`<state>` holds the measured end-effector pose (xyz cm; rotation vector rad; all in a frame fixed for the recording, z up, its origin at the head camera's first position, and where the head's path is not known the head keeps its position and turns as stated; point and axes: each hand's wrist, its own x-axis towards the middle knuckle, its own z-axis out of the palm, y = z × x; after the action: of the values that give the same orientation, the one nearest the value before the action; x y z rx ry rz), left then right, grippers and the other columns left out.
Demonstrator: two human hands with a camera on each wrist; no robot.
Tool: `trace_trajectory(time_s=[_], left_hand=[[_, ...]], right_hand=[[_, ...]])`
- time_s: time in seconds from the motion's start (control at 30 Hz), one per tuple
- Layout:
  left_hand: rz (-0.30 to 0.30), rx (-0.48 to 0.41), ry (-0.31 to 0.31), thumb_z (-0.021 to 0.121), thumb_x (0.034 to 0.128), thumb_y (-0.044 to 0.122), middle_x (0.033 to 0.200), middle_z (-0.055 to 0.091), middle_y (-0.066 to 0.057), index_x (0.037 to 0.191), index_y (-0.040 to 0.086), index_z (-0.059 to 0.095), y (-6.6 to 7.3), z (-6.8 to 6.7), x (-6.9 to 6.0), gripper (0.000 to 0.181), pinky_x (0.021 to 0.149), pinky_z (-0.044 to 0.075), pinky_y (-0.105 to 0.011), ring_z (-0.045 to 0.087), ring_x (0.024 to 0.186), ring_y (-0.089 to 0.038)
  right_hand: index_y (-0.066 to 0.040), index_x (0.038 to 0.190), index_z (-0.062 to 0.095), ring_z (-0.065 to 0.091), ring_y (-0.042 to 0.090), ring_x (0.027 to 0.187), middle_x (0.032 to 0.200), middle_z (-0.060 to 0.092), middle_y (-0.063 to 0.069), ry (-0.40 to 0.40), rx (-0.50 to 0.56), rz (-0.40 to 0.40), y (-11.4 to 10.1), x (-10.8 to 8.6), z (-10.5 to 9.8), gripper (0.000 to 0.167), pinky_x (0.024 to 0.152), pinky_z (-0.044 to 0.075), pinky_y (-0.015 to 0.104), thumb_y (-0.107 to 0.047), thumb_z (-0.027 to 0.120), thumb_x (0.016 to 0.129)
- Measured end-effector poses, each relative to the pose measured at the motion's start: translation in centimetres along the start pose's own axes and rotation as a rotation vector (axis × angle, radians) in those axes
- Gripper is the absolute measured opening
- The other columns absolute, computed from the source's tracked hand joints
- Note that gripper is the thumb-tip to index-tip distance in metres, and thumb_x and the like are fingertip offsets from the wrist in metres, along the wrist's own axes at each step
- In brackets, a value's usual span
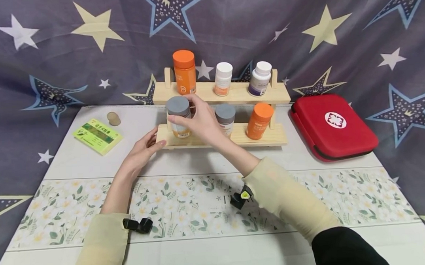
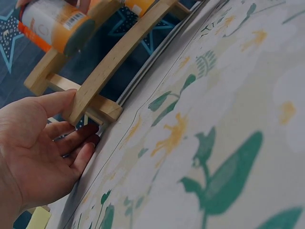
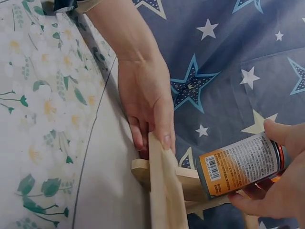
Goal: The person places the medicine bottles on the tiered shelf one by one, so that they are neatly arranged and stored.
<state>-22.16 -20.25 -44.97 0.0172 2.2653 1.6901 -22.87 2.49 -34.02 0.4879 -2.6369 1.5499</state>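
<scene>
My right hand point(image 1: 205, 119) grips a grey-lidded supplement bottle point(image 1: 181, 130) with an orange-and-white label, thumb on one side and fingers on the other. In the right wrist view this bottle point(image 3: 240, 164) is tilted, its base over the left end of the lower shelf; whether it touches the wood I cannot tell. My left hand point(image 1: 140, 151) holds the left end of the two-tier wooden rack point(image 1: 239, 136), thumb on the board and fingers beneath. Beside my right wrist on the lower tier are another grey-lidded bottle point(image 1: 225, 115) and an orange bottle point(image 1: 258, 122).
On the upper tier stand a large orange bottle point(image 1: 185, 74) and two white bottles, one orange-labelled point(image 1: 223, 80), one purple-labelled point(image 1: 260, 80). Left lie a yellow-green box point(image 1: 98, 136) and a small brown cylinder point(image 1: 113, 118). A red first-aid case point(image 1: 333, 129) lies right.
</scene>
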Motion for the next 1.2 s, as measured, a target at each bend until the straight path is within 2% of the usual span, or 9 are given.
trace_trajectory(time_s=[0.1, 0.3, 0.5, 0.77, 0.97, 1.2], left_hand=[[0.002, 0.001, 0.000, 0.060, 0.1045, 0.036, 0.169, 0.030, -0.017, 0.167, 0.019, 0.010, 0.0, 0.0, 0.0, 0.082, 0.132, 0.019, -0.051, 0.024, 0.158, -0.033], [0.000, -0.003, -0.004, 0.060, 0.1046, 0.036, 0.168, 0.030, -0.017, 0.167, 0.019, 0.009, 0.0, 0.0, -0.1, 0.083, 0.132, 0.019, -0.051, 0.025, 0.158, -0.032], [-0.007, -0.001, -0.005, 0.060, 0.1046, 0.036, 0.169, 0.029, -0.016, 0.167, 0.021, 0.008, -0.1, 0.0, -0.2, 0.082, 0.132, 0.018, -0.051, 0.024, 0.158, -0.032], [-0.013, -0.006, -0.005, 0.060, 0.1045, 0.037, 0.169, 0.028, -0.015, 0.167, 0.022, 0.009, 0.0, 0.0, -0.2, 0.082, 0.132, 0.018, -0.050, 0.023, 0.159, -0.032], [-0.008, -0.004, -0.003, 0.060, 0.1046, 0.035, 0.169, 0.029, -0.015, 0.167, 0.022, 0.009, 0.0, 0.0, -0.1, 0.082, 0.132, 0.019, -0.050, 0.024, 0.158, -0.032], [-0.011, 0.000, 0.005, 0.060, 0.1047, 0.035, 0.169, 0.029, -0.016, 0.167, 0.021, 0.009, 0.0, 0.0, 0.0, 0.082, 0.132, 0.019, -0.051, 0.024, 0.159, -0.032]], right_hand=[[-0.014, 0.136, 0.059, 0.064, 0.016, 0.107, 0.123, 0.070, 0.003, 0.013, -0.027, 0.023, 0.4, 0.1, 0.4, 0.058, 0.089, 0.052, 0.028, -0.034, 0.084, 0.087], [-0.014, 0.137, 0.058, 0.063, 0.017, 0.114, 0.126, 0.068, 0.003, 0.034, -0.033, 0.074, 1.2, -0.1, 0.9, 0.058, 0.098, 0.052, 0.033, -0.034, 0.084, 0.088], [-0.014, 0.137, 0.058, 0.062, 0.016, 0.113, 0.128, 0.067, 0.002, 0.039, -0.037, 0.113, 2.0, -0.2, 1.4, 0.058, 0.097, 0.052, 0.034, -0.035, 0.082, 0.089], [-0.016, 0.136, 0.058, 0.064, 0.018, 0.113, 0.128, 0.068, 0.003, 0.046, -0.046, 0.110, 2.3, -0.3, 1.7, 0.057, 0.096, 0.053, 0.035, -0.035, 0.082, 0.089], [-0.016, 0.137, 0.057, 0.063, 0.018, 0.119, 0.130, 0.067, 0.002, 0.045, -0.032, 0.116, 2.4, -0.4, 1.6, 0.056, 0.103, 0.051, 0.037, -0.033, 0.082, 0.089], [-0.014, 0.138, 0.056, 0.063, 0.019, 0.118, 0.131, 0.066, 0.004, 0.035, -0.033, 0.091, 2.4, -0.5, 1.5, 0.057, 0.101, 0.052, 0.038, -0.032, 0.081, 0.090]])
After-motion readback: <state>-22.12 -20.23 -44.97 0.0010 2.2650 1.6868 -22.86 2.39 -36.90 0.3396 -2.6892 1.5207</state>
